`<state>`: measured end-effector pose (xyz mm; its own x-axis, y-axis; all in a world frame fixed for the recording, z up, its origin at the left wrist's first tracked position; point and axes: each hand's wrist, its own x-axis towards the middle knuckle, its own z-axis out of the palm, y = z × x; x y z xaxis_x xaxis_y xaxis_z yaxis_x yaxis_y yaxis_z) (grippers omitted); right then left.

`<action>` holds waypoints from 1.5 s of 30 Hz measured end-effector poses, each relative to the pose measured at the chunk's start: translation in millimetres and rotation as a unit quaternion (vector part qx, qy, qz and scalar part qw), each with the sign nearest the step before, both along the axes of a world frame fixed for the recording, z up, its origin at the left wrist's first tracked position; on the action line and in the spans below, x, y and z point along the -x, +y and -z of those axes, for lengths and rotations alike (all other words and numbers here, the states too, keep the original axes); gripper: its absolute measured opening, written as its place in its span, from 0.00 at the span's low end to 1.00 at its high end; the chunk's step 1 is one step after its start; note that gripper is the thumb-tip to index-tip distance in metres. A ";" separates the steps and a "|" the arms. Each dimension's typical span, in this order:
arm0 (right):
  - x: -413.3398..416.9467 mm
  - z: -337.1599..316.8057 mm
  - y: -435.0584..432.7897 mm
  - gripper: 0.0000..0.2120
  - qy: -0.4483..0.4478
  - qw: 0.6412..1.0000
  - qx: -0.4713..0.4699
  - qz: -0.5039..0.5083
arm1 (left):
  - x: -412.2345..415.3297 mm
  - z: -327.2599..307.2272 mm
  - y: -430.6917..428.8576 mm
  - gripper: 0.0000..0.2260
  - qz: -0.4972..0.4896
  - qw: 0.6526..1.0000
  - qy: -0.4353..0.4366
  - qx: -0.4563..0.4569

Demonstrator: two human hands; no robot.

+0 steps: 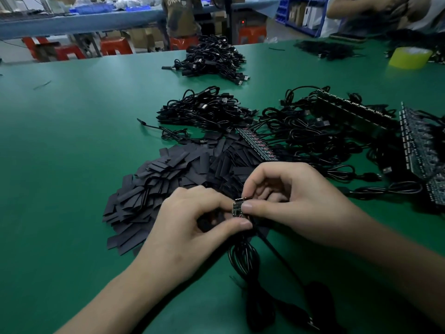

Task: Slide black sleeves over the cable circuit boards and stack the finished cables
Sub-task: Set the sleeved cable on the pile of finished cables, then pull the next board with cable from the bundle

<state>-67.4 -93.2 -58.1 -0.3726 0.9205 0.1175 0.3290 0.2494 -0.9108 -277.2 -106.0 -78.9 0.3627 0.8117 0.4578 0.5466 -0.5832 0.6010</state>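
Observation:
A small circuit board (237, 208) on the end of a black cable (243, 259) sits between my two hands above the green table (72, 165). My left hand (190, 225) pinches the board with thumb and forefinger, and something black shows under its fingers. My right hand (286, 201) pinches the board's top and right edge. The cable coils down toward me. A heap of flat black sleeves (168, 186) lies just behind and left of my hands. A stack of cables (204, 110) lies farther back.
Panels of joined circuit boards with cables (337, 131) spread out at the right. Another cable pile (214, 59) lies at the far side. A yellow tape roll (410, 57) stands at the far right. Another person works at the top right corner.

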 end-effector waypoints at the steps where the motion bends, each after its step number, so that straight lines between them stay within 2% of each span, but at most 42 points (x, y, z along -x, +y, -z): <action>1: 1.3 1.2 -0.4 0.07 0.036 0.999 0.016 -0.005 | -0.3 0.5 0.0 0.09 0.005 0.999 -0.032 0.028; 4: 3.6 4.6 -0.9 0.05 0.068 0.997 0.035 -0.004 | 1.7 3.3 0.6 0.13 0.008 0.986 -0.126 0.108; 7: 3.9 8.0 -1.4 0.04 0.053 0.998 0.022 0.003 | 3.0 3.1 0.2 0.10 0.015 0.976 -0.171 0.138; 12: 6.4 9.4 -1.6 0.03 0.083 0.996 0.033 -0.017 | 4.7 -0.2 1.8 0.07 0.051 0.967 -0.186 0.168; 20: 6.3 8.9 -2.5 0.02 0.165 0.978 0.099 -0.078 | 6.8 -2.1 1.0 0.05 0.101 0.938 -0.233 0.235; 23: 7.1 9.2 -2.9 0.02 0.180 0.974 0.108 -0.082 | 6.8 -3.3 1.5 0.02 0.105 0.934 -0.243 0.241; 29: 9.8 11.0 -2.0 0.06 0.207 0.964 0.134 -0.100 | 6.8 -5.0 0.4 0.02 0.127 0.914 -0.270 0.274; 32: 5.7 9.3 1.7 0.05 0.195 0.962 0.151 -0.113 | 4.1 -5.5 1.1 0.03 0.123 0.909 -0.283 0.279; 34: -1.6 6.0 5.6 0.03 0.153 0.969 0.158 -0.116 | 3.8 -5.9 1.9 0.06 0.090 0.913 -0.298 0.265; 37: -9.9 2.6 7.4 0.10 0.043 0.991 0.104 -0.068 | 5.4 -5.8 4.2 0.07 0.042 0.941 -0.276 0.189; 39: -6.4 4.8 3.8 0.12 -0.027 0.999 -0.010 -0.031 | 5.9 -6.0 5.6 0.08 0.033 0.955 -0.261 0.136; 41: 4.8 6.2 -1.1 0.11 -0.082 0.987 -0.134 -0.023 | 5.5 -5.2 7.7 0.10 0.016 0.967 -0.237 0.094; 42: 10.2 7.1 -3.1 0.10 -0.086 0.982 -0.168 -0.030 | 4.9 -4.9 8.6 0.09 0.008 0.970 -0.227 0.083; 44: 14.6 10.2 -4.6 0.08 -0.079 0.981 -0.173 -0.049 | 4.5 -3.7 8.6 0.07 0.000 0.975 -0.212 0.071; 45: 14.9 11.4 -4.9 0.07 -0.072 0.986 -0.143 -0.055 | 5.2 -2.9 8.4 0.07 -0.006 0.976 -0.208 0.070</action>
